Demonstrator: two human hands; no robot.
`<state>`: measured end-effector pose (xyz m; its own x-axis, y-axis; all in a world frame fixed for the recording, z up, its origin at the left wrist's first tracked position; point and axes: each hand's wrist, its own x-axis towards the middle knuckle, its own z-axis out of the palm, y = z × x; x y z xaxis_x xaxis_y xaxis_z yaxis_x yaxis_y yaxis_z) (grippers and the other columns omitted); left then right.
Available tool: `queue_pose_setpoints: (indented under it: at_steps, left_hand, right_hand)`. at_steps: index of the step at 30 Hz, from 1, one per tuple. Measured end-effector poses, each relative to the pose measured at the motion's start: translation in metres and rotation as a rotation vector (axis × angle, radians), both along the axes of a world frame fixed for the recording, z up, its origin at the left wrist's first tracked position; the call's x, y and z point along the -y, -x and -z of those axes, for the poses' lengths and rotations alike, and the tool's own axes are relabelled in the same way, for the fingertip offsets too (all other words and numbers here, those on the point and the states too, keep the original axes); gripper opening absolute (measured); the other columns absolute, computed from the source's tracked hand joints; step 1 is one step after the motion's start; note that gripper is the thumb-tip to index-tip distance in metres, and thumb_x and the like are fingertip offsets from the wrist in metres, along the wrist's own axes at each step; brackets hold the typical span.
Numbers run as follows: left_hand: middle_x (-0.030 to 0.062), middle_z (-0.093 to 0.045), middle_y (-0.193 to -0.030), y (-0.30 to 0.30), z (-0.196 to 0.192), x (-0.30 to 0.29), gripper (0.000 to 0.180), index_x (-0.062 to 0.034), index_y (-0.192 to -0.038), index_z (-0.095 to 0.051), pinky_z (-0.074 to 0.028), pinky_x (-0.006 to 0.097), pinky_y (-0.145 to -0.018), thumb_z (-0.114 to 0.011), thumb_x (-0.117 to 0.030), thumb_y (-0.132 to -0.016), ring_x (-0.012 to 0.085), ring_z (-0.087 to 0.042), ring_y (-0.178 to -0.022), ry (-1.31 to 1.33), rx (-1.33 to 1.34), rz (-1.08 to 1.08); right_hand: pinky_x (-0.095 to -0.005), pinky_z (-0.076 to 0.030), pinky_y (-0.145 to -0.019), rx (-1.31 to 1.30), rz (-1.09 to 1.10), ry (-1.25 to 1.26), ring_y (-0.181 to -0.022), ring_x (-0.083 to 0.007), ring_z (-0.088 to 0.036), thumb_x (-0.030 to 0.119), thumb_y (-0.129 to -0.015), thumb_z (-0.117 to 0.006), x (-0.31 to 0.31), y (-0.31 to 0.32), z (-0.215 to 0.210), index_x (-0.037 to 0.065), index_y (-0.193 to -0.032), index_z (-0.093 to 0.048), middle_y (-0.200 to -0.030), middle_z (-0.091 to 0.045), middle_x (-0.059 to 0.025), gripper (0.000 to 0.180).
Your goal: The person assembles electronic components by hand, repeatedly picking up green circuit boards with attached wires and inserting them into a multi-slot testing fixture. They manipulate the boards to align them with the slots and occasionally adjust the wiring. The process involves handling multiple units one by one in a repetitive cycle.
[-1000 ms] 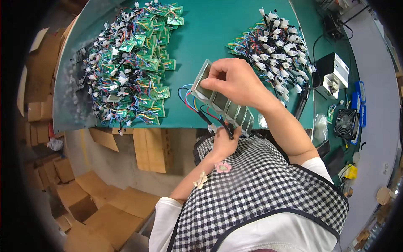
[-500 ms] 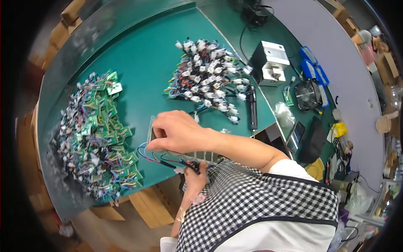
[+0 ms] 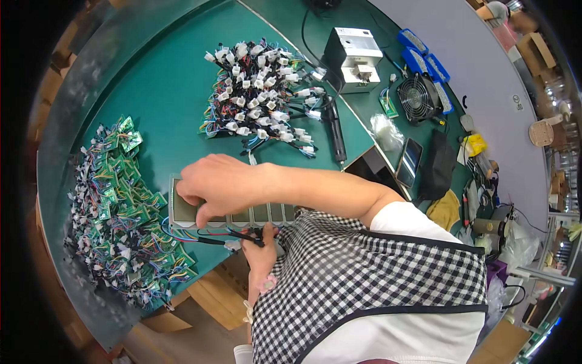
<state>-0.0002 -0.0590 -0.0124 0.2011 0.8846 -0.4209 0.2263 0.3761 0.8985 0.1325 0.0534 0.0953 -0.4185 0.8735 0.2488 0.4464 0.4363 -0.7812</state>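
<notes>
A long panel [image 3: 185, 209] with several grey rectangular sections lies in front of me, partly under my right arm. My right hand [image 3: 221, 185] is over its left part, fingers curled down at the grey surface and thumb bent beside them. What those fingertips grip, if anything, is hidden. Below the panel's near edge, my left hand [image 3: 260, 252] is closed around a wire harness [image 3: 212, 240] with black sleeving. Blue and red wires loop out at the panel's left corner. A white connector [image 3: 232, 245] shows beside my left fingers.
Wired green circuit boards [image 3: 115, 206] are heaped at left. Cables with white connectors [image 3: 260, 91] form a pile beyond the panel. At right are a black pen-shaped tool [image 3: 335, 130], a boxy machine [image 3: 357, 57], a fan [image 3: 418, 97], blue trays [image 3: 424, 60] and a phone [image 3: 410, 162].
The view has shifted, so the table things appear further left. The panel now shows more of its grey face below my right hand. My left hand stays at the wires.
</notes>
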Motion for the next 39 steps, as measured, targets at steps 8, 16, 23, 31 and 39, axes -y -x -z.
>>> queue_pose_setpoints:
  at_steps: [8,16,23,31,39]
  left_hand:
    - [0.0159,-0.060,-0.079,0.000,-0.001,0.001,0.025,0.0098,-0.094,-0.045,-0.050,0.024,-0.058,-0.059,-0.008,-0.082,0.0179,-0.063,-0.067,0.026,-0.008,-0.085]
    - [0.0144,-0.059,-0.083,0.004,-0.002,-0.001,0.029,0.0097,-0.093,-0.047,-0.048,0.027,-0.063,-0.061,-0.013,-0.082,0.0171,-0.061,-0.072,0.039,-0.145,-0.025]
    - [0.0135,-0.062,-0.080,0.010,0.009,-0.007,0.022,0.0105,-0.091,-0.052,-0.049,0.026,-0.061,-0.058,-0.009,-0.082,0.0194,-0.064,-0.071,-0.044,0.003,0.126]
    - [0.0096,-0.063,-0.072,0.046,-0.013,-0.031,0.014,0.0041,-0.084,-0.056,-0.049,0.027,-0.060,-0.060,-0.009,-0.080,0.0170,-0.062,-0.066,-0.025,0.154,-0.240]
    - [0.0097,-0.062,-0.079,0.064,-0.060,-0.075,0.017,0.0038,-0.091,-0.055,-0.048,0.026,-0.058,-0.063,-0.004,-0.078,0.0167,-0.061,-0.068,-0.230,0.193,0.061]
  right_hand:
    - [-0.0400,-0.041,-0.056,0.000,-0.001,-0.122,-0.070,-0.0289,-0.055,0.021,-0.061,-0.072,0.004,0.006,-0.001,0.006,-0.070,-0.053,-0.075,-0.053,-0.0079,0.026]
    - [-0.0377,-0.043,-0.056,-0.036,-0.076,-0.122,-0.070,-0.0269,-0.055,0.022,-0.068,-0.065,0.001,0.016,0.004,0.007,-0.070,-0.055,-0.075,-0.051,-0.0064,0.018]
    - [-0.0300,-0.043,-0.058,-0.404,0.602,-0.142,-0.065,-0.0217,-0.054,0.009,-0.072,-0.060,-0.013,-0.005,0.040,0.003,-0.075,-0.057,-0.068,-0.054,-0.0084,0.008]
    - [-0.0346,-0.048,-0.067,0.363,0.498,-0.151,-0.074,-0.0298,-0.059,0.010,-0.070,-0.065,0.106,-0.086,0.204,0.002,-0.081,-0.060,-0.075,-0.060,-0.0123,0.014]
    - [-0.0345,-0.050,-0.064,-0.813,0.479,0.922,-0.076,-0.0241,-0.062,0.048,-0.087,-0.044,0.096,-0.082,0.107,-0.004,-0.105,-0.053,-0.096,-0.061,-0.0183,0.055]
